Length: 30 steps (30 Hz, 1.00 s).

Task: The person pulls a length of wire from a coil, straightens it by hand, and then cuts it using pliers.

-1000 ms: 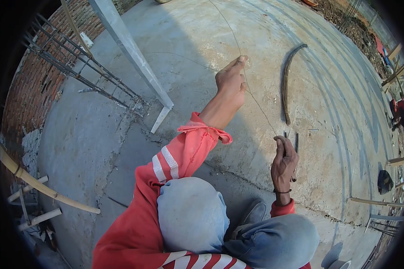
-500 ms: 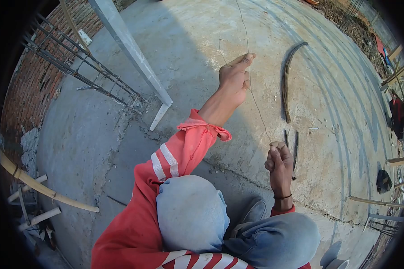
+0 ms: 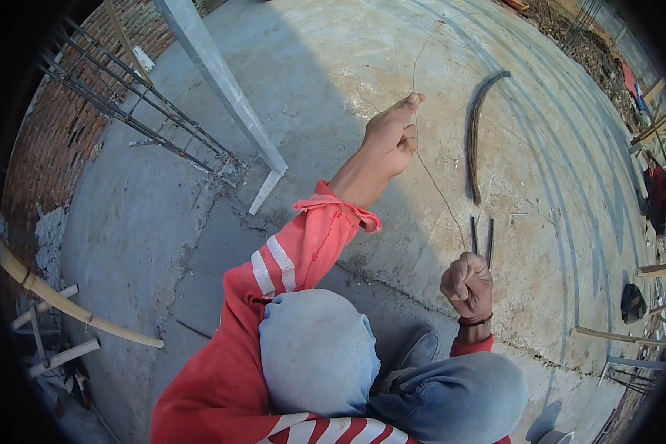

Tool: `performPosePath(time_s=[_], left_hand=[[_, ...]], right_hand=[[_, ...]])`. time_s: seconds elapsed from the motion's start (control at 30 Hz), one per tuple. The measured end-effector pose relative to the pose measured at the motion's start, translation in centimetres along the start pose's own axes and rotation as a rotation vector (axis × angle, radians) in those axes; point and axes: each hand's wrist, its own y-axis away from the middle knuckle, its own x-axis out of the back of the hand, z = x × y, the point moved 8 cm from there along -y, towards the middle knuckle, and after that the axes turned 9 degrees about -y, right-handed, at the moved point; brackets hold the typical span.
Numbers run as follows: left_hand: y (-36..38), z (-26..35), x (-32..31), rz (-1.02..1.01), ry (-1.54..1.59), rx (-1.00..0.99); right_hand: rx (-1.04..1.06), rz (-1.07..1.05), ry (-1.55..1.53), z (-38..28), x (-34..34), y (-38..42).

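A thin dark wire (image 3: 440, 194) runs between my two hands above the concrete floor. My left hand (image 3: 394, 137), reaching out from a red sleeve, pinches it between thumb and fingers, and its free end curves up beyond them. At the lower end of the wire is my right hand (image 3: 468, 283), closed in a fist around it. Just beyond my right hand, two short dark rods (image 3: 490, 240) lie on the floor. Farther off, a curved bundle of wires (image 3: 473, 137) rests on the concrete.
A grey metal post (image 3: 226, 85) and a rebar cage (image 3: 152, 111) stand at the upper left. Bamboo poles (image 3: 81, 314) jut in from the left. A black bag (image 3: 633, 303) and wooden pieces (image 3: 655, 269) lie along the right edge.
My right hand has moved down and slightly right, drawing the wire with it. The wire's far end now bends to the right beyond my left hand, which has shifted slightly.
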Motion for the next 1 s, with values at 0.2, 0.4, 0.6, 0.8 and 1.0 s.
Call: performPosePath(time_s=[0.2, 0.4, 0.6, 0.8, 1.0], left_hand=[[-0.3, 1.1, 0.2, 0.025, 0.041, -0.052], [-0.4, -0.3, 0.4, 0.028, -0.094, -0.004], [-1.2, -1.2, 1.7, 0.003, -0.007, 0.043], [-1.3, 0.6, 1.3, -0.061, 0.131, -0.010], [-0.8, 1.7, 0.6, -0.057, 0.040, -0.077]], right_hand=[[0.219, 0.572, 0.203, -1.8, 5.6, 0.1], [-0.127, 0.548, 1.638, -0.3, 2.4, -1.1], [-0.182, -0.063, 0.806, 0.3, -1.0, -0.4], [0.236, 0.145, -0.482, -3.7, 1.8, 0.6], [0.024, 0.718, 0.805, -1.0, 5.5, 1.1]])
